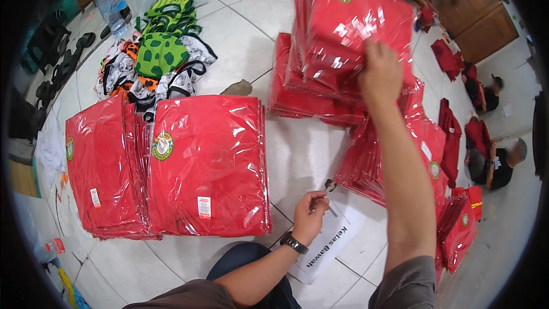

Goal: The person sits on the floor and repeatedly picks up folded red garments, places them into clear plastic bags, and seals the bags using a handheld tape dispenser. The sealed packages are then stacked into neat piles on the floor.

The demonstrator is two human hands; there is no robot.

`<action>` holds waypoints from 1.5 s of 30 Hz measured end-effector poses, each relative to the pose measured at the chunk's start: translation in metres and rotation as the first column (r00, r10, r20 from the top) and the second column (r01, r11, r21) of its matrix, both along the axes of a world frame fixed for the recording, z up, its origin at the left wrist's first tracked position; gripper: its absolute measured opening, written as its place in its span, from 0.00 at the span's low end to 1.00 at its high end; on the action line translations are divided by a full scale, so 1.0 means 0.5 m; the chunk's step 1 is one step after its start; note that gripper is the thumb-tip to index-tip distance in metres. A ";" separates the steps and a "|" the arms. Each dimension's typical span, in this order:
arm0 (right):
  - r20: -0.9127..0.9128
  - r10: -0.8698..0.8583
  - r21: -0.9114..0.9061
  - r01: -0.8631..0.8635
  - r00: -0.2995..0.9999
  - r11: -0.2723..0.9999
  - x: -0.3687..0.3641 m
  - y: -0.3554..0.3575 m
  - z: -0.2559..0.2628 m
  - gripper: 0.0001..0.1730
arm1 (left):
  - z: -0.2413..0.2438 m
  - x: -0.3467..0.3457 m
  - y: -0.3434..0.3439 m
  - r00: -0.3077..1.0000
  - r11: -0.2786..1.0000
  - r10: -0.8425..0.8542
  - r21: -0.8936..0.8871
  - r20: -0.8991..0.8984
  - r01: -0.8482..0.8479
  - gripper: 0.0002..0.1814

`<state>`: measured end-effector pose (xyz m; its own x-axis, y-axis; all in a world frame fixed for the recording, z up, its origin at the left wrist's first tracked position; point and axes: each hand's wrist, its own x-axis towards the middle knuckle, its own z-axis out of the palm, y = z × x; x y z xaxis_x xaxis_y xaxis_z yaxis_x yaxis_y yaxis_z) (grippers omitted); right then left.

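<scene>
Clear-wrapped red garments (214, 154) with a round emblem and a small label lie in two piles on the tiled floor to the left. At the upper right, my right hand (381, 71) rests against the top packet of a tall stack of wrapped red garments (339, 21); whether its fingers grip the plastic is unclear. My left hand (309, 216), with a watch on its wrist, is low in the middle, its fingers closed on a small dark and metallic item (329, 186), too small to name. Beneath it lies a printed paper sheet (321, 249).
More wrapped red packets (459, 231) stand to the right. Patterned green, white and orange clothes (161, 56) are heaped at upper left, near large plastic bottles (109, 8). Several people sit or bend over red garments along the right; one co-worker (499, 165) is near the wall.
</scene>
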<state>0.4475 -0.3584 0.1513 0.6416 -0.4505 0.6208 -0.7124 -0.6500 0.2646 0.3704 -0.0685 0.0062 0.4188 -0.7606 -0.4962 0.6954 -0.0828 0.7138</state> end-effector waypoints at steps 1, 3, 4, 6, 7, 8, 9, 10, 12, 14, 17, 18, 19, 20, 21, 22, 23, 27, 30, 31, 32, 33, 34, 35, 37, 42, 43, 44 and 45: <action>-0.074 0.019 0.158 -0.007 0.997 0.987 0.005 0.007 -0.069 0.26 | 0.001 0.004 0.004 1.000 1.000 0.005 0.020 -0.024 -0.004 0.13; 0.029 0.069 0.162 -0.073 0.997 0.984 0.007 0.023 -0.125 0.28 | 0.001 0.006 0.007 1.000 1.000 0.021 -0.005 0.014 -0.021 0.13; 0.077 0.086 0.159 -0.097 0.993 0.983 0.000 0.030 -0.140 0.29 | 0.004 0.005 0.006 1.000 1.000 0.021 -0.016 0.021 -0.021 0.13; 0.028 0.088 0.146 -0.091 0.996 0.985 -0.033 0.039 -0.129 0.31 | 0.004 0.001 0.005 0.999 1.000 0.006 -0.019 0.045 -0.005 0.12; -0.004 0.089 0.145 -0.088 0.996 0.986 -0.050 0.060 -0.105 0.33 | -0.006 -0.002 0.005 0.997 1.000 0.014 -0.018 0.071 -0.013 0.11; 0.009 0.052 0.142 -0.052 0.999 0.989 -0.081 0.087 -0.082 0.36 | -0.019 -0.007 -0.002 0.995 1.000 0.009 -0.016 0.096 -0.007 0.11; 0.105 0.094 0.290 -0.121 0.990 0.949 -0.121 0.134 -0.050 0.36 | -0.023 -0.016 -0.001 0.994 1.000 -0.010 -0.010 0.109 0.011 0.11; 0.220 0.123 0.430 -0.210 0.968 0.878 -0.153 0.197 -0.027 0.36 | -0.026 -0.010 0.002 0.995 0.999 0.046 -0.005 0.083 -0.046 0.10; 0.391 0.058 0.651 -0.320 0.919 0.688 -0.253 0.345 0.031 0.32 | -0.022 0.007 0.002 0.993 0.993 0.118 0.006 0.022 -0.118 0.09; 0.380 0.011 0.719 -0.303 0.925 0.626 -0.374 0.514 0.089 0.24 | -0.013 0.030 0.007 0.989 0.989 0.146 0.013 -0.016 -0.146 0.08; 0.348 -0.174 0.795 -0.191 0.921 0.576 -0.540 0.737 0.166 0.13 | -0.004 0.023 0.010 0.992 0.992 0.122 0.006 -0.010 -0.122 0.09; 0.379 -0.222 0.805 -0.201 0.899 0.558 -0.568 0.805 0.194 0.13 | -0.001 0.019 0.017 0.994 0.994 0.106 0.018 0.026 -0.107 0.08; 0.416 -0.265 0.810 -0.222 0.870 0.544 -0.586 0.862 0.224 0.13 | 0.004 0.018 0.021 0.993 0.995 0.092 0.025 0.071 -0.094 0.07; 0.498 -0.204 0.786 -0.339 0.843 0.518 -0.596 0.911 0.246 0.11 | 0.005 0.018 0.027 0.992 0.996 0.082 0.030 0.099 -0.086 0.07; 0.573 -0.148 0.749 -0.441 0.806 0.494 -0.601 0.960 0.270 0.10 | 0.006 0.006 0.031 0.991 0.997 0.063 0.030 0.120 -0.067 0.07; 0.612 -0.059 0.711 -0.516 0.789 0.477 -0.601 0.998 0.287 0.11 | 0.008 -0.016 0.033 0.990 0.999 0.026 0.035 0.135 -0.031 0.07; 0.645 0.037 0.672 -0.589 0.763 0.450 -0.596 1.023 0.303 0.11 | 0.012 -0.033 0.032 0.990 0.999 0.009 0.041 0.142 -0.015 0.06; 0.843 0.091 0.355 -0.675 0.531 0.646 -0.521 1.124 0.348 0.09 | -0.010 -0.032 0.056 0.949 0.997 -0.083 0.031 0.303 0.078 0.06; 0.901 0.103 0.156 -0.536 0.421 0.830 -0.559 1.204 0.356 0.09 | 0.005 -0.026 0.079 0.871 0.989 -0.141 0.024 0.470 0.147 0.06; 0.910 0.154 0.103 -0.569 0.386 0.816 -0.584 1.218 0.354 0.10 | -0.006 -0.022 0.081 0.838 0.983 -0.167 0.025 0.519 0.180 0.06; 0.915 0.205 0.049 -0.601 0.347 0.797 -0.608 1.232 0.353 0.11 | -0.023 -0.012 0.077 0.812 0.979 -0.158 -0.015 0.562 0.201 0.06; 0.916 0.256 -0.003 -0.634 0.308 0.773 -0.633 1.246 0.353 0.12 | -0.028 -0.007 0.074 0.780 0.977 -0.118 -0.068 0.614 0.201 0.06; 0.918 0.272 -0.003 -0.682 0.287 0.732 -0.656 1.257 0.361 0.12 | -0.027 -0.019 0.079 0.741 0.977 -0.140 -0.030 0.657 0.210 0.07; 0.922 0.250 0.061 -0.747 0.297 0.662 -0.669 1.266 0.379 0.13 | -0.033 -0.035 0.091 0.716 0.973 -0.181 0.018 0.674 0.228 0.08; 0.906 0.201 0.245 -0.848 0.373 0.471 -0.712 1.259 0.423 0.13 | -0.004 -0.023 0.100 0.741 0.985 -0.079 -0.061 0.667 0.160 0.11; 0.868 0.086 0.267 -0.606 0.489 0.749 -0.756 1.286 0.374 0.16 | 0.008 -0.050 0.103 0.703 0.976 -0.156 -0.002 0.694 0.218 0.13; 0.812 -0.073 0.435 -0.517 0.579 0.737 -0.799 1.301 0.339 0.15 | -0.020 -0.003 0.133 0.625 0.975 -0.150 0.010 0.766 0.222 0.13; 0.696 -0.216 0.586 -0.368 0.685 0.722 -0.849 1.337 0.326 0.13 | -0.040 0.006 0.130 0.572 0.964 -0.185 0.033 0.799 0.265 0.14; 0.680 -0.324 0.632 -0.302 0.657 0.714 -0.872 1.350 0.263 0.14 | -0.047 -0.006 0.142 0.478 0.942 -0.249 0.097 0.842 0.321 0.14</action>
